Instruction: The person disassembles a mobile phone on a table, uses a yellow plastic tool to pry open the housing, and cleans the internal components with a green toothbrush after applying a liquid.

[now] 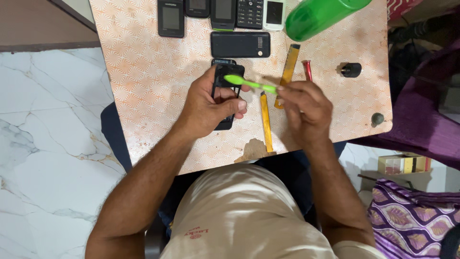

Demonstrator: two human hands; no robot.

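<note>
My left hand [211, 108] grips a black phone body [225, 79] over the patterned table [153, 81], fingers wrapped around its sides. My right hand [306, 108] holds the handle of a bright green brush [244, 82], whose head rests on the upper part of the phone. The lower part of the phone is hidden under my left hand.
Several phones [171, 18] lie in a row at the far edge, a black one [240, 44] below them. A green bottle [318, 17], two yellow tools [289, 69] [266, 122], a red-handled tool [307, 69] and a black knob [351, 70] lie on the right.
</note>
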